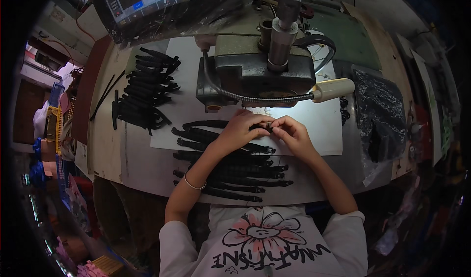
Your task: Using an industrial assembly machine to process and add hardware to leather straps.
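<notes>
Under the head of a sewing machine (265, 66), my two hands meet over a lit white sheet (314, 125). Both are closed on a small dark strap end (268, 126), its details mostly covered by fingers. My left hand (241, 130) grips it from the left, with thumb and fingers pinched. From the right, my right hand (293, 135) pinches the same piece between thumb and fingertips. Below my hands, several black straps (235, 171) with small fittings at their right ends lie side by side, some passing under my left forearm.
A pile of black strap pieces (147, 88) lies to the left. A flexible lamp (333, 89) reaches across the machine's front. On the right rests a clear plastic bag (380, 115) with dark contents. A screen (162, 5) stands at the back left.
</notes>
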The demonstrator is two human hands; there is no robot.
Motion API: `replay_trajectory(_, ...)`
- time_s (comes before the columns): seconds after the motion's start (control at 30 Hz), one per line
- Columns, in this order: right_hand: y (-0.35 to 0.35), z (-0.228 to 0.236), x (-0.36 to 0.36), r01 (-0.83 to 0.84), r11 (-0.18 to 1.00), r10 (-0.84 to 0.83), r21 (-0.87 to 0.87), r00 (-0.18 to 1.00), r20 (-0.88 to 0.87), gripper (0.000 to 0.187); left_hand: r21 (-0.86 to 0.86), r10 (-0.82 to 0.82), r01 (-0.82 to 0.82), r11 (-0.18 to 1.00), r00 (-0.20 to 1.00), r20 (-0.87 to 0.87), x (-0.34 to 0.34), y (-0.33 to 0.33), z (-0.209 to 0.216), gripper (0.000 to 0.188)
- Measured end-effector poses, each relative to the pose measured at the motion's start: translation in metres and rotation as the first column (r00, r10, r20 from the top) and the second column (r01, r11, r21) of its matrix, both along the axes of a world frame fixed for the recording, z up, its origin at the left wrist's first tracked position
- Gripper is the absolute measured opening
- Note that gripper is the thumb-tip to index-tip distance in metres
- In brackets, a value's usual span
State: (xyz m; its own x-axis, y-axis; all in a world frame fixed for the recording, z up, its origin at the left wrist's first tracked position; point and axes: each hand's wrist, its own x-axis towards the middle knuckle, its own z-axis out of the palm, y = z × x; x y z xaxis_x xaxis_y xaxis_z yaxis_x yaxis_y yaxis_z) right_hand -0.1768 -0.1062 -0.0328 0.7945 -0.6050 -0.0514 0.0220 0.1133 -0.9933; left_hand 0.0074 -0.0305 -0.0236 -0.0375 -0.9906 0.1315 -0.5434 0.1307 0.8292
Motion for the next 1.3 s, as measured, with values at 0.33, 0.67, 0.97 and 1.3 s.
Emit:
replay_trajectory(0.33,0.0,0.008,0.003,0.002,0.976,-0.024,-0.22,0.995,-0.097,0.011,0.01,0.116,-0.116,0.993,0.99,-0.083,0.001,0.004,0.0,0.017)
replay_trajectory(0.67,-0.012,0.014,0.011,-0.11,0.926,0.041,-0.36,0.98,-0.195,0.014,0.093,0.11,-0.096,0.991,0.98,-0.163,0.005,0.004,0.007,0.019)
replay_trajectory(0.97,-0.033,-0.009,0.014,-0.063,0.989,0.033,-0.137,0.976,-0.214,0.021,-0.287,0.152,-0.092,0.954,0.969,0.195,0.006,0.003,-0.005,0.023)
replay_trajectory(1.3,-0.066,-0.028,0.044,-0.058,0.909,-0.188,-0.412,0.826,-0.532,0.033,-0.408,0.262,0.017,0.913,0.741,0.618,0.014,-0.004,-0.029,0.034)
